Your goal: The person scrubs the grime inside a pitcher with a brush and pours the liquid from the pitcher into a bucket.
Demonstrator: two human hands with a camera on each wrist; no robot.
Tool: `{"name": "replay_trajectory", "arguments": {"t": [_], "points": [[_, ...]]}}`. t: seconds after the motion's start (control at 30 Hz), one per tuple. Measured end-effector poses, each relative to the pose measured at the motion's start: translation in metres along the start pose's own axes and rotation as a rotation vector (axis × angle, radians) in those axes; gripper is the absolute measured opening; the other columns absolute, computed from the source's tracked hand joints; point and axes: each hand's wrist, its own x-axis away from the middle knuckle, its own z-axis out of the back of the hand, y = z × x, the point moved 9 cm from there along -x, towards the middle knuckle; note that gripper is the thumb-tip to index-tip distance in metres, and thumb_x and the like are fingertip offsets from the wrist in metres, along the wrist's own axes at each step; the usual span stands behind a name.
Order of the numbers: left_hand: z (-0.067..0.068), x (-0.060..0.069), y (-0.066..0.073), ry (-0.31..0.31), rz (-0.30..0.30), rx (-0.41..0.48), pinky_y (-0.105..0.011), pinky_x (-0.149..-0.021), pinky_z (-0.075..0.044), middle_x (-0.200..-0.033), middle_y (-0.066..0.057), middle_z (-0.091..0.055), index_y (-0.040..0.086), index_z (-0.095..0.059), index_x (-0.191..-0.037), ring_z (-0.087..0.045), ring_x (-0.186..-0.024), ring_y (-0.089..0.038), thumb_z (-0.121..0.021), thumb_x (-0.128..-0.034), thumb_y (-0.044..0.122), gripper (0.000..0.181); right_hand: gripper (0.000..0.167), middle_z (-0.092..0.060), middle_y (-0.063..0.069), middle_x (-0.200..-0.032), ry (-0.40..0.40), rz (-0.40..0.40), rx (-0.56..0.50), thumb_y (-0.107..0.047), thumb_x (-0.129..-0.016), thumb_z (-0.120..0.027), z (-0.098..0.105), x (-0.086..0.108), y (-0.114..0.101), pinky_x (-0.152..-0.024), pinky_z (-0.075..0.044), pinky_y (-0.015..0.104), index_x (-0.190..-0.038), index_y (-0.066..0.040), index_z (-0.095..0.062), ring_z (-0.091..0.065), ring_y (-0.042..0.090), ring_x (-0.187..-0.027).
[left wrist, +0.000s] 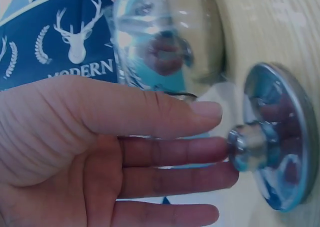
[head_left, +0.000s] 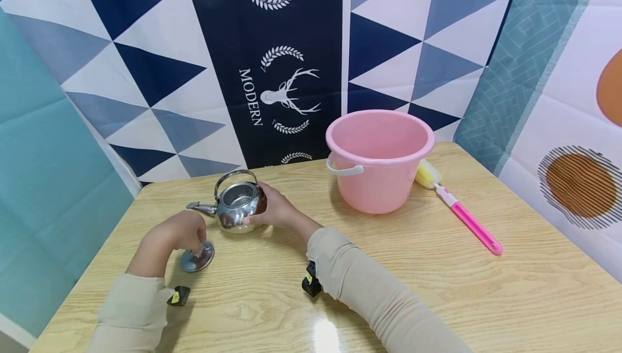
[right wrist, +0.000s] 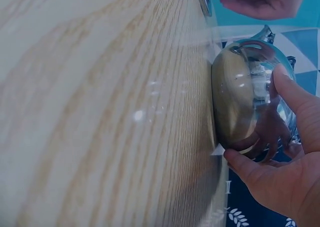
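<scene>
A shiny metal teapot (head_left: 236, 217) stands on the table at the left, its lid off and a perforated strainer showing inside the mouth. My right hand (head_left: 276, 207) grips the pot's rounded side; in the right wrist view thumb and fingers (right wrist: 241, 163) spread round the body. The round metal lid (head_left: 190, 261) lies knob up on the table, nearer to me. Over it is my left hand (head_left: 181, 230). The left wrist view shows that hand's thumb and fingers (left wrist: 175, 182) nearly straight, with fingertips at the lid's knob (left wrist: 248, 147) and not closed round it.
A pink bucket (head_left: 373, 185) with a white handle stands at the back right. Beside it lies a brush (head_left: 468, 219) with a pink handle and a yellow-white head. Patterned cloth (head_left: 286, 94) hangs behind the wooden table (head_left: 252, 304).
</scene>
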Motion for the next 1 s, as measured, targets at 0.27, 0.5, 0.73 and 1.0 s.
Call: {"name": "replay_trajectory", "arguments": {"t": [0.27, 0.5, 0.73, 1.0], "points": [[0.021, 0.004, 0.029, 0.102, -0.152, -0.05, -0.035, -0.064, -0.05, -0.078, -0.001, -0.061, 0.005, -0.073, -0.085, -0.052, -0.069, -0.017, -0.075, -0.0718, -0.003, 0.016, 0.097, -0.047, 0.011, -0.143, -0.001, -0.004, -0.004, -0.022, -0.074, -0.087, 0.0, 0.001, 0.001, -0.11, -0.032, 0.035, -0.152, -0.006, -0.03, -0.043, 0.022, -0.131], [0.032, 0.008, 0.045, 0.161, -0.19, -0.017, -0.034, -0.064, -0.048, -0.077, 0.0, -0.062, 0.004, -0.074, -0.094, -0.052, -0.067, -0.014, -0.074, -0.0799, 0.003, 0.014, 0.098, -0.045, 0.01, -0.145, -0.002, -0.019, 0.006, -0.024, -0.075, -0.087, -0.001, 0.0, 0.003, -0.11, -0.032, 0.035, -0.152, -0.008, -0.029, -0.042, 0.022, -0.133], [0.043, 0.011, 0.059, 0.261, -0.26, 0.0, -0.03, -0.058, -0.044, -0.066, 0.005, -0.058, 0.006, -0.074, -0.087, -0.047, -0.056, -0.01, -0.067, -0.0856, 0.005, 0.007, 0.099, -0.042, 0.01, -0.148, -0.002, -0.036, 0.01, -0.026, -0.075, -0.086, -0.002, 0.001, 0.005, -0.111, -0.031, 0.036, -0.153, -0.009, -0.027, -0.039, 0.022, -0.135], [0.058, 0.015, 0.069, 0.418, -0.312, 0.017, -0.03, -0.057, -0.045, -0.067, 0.004, -0.059, 0.004, -0.073, -0.087, -0.049, -0.059, -0.01, -0.072, -0.0843, 0.006, 0.004, 0.098, -0.044, 0.011, -0.145, -0.004, -0.027, 0.014, -0.025, -0.076, -0.086, -0.001, 0.002, 0.003, -0.109, -0.033, 0.035, -0.153, -0.008, -0.028, -0.043, 0.022, -0.131]]}}
